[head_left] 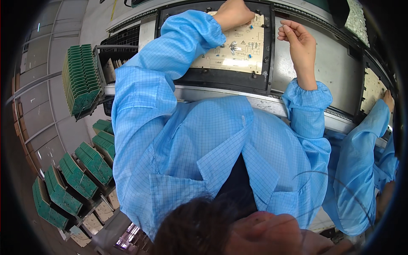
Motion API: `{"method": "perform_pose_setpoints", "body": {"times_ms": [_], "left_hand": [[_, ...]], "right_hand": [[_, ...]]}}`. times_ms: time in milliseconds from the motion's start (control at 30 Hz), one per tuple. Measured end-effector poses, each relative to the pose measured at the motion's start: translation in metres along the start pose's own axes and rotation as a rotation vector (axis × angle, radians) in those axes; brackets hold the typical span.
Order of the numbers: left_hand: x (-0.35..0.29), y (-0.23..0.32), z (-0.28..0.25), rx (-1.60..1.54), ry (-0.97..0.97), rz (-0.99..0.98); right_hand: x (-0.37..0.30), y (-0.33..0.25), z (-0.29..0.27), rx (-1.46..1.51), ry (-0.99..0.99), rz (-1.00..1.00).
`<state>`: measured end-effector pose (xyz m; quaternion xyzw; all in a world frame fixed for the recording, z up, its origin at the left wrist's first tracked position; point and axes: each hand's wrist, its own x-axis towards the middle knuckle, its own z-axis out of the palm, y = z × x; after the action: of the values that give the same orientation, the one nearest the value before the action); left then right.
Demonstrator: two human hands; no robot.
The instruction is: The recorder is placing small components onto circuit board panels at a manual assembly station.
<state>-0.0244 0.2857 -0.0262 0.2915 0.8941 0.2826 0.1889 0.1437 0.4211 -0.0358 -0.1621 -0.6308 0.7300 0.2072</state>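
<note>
A cream circuit board [236,57] with small blue and dark components lies in a black carrier frame [212,78]. My left hand [233,15] is at the board's far edge, its fingers closed and pointing down onto the surface; whatever they hold is hidden. To the right of the frame, my right hand [301,40] is raised with fingers curled and thumb against them. Anything in that pinch is too small to name. A little heap of loose shiny parts [233,47] rests on the middle of the board.
The carrier sits on a conveyor rail [238,96]. At right, a co-worker's hand [388,100] is by another cream board [371,89]. Green circuit boards [80,78] stand in a rack at left, with more green boards [78,174] below. A tray of small pale parts [358,23] is far right.
</note>
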Motion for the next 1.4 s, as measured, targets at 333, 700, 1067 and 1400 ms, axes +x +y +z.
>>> {"method": "perform_pose_setpoints", "body": {"times_ms": [333,700,1067,1400], "left_hand": [[-0.065,-0.008,-0.035,0.329,-0.224,0.25],[-0.085,-0.021,-0.022,0.243,-0.17,0.403],[-0.083,-0.024,-0.02,0.28,-0.228,0.431],[-0.063,-0.026,-0.033,0.046,-0.019,0.329]], "right_hand": [[0.02,0.003,0.005,-0.593,-0.13,-0.089],[0.05,-0.016,0.065,-0.85,0.044,-0.013],[0.052,0.016,0.056,-0.694,0.042,-0.331],[-0.014,-0.011,0.064,-1.019,-0.503,-0.418]]}}
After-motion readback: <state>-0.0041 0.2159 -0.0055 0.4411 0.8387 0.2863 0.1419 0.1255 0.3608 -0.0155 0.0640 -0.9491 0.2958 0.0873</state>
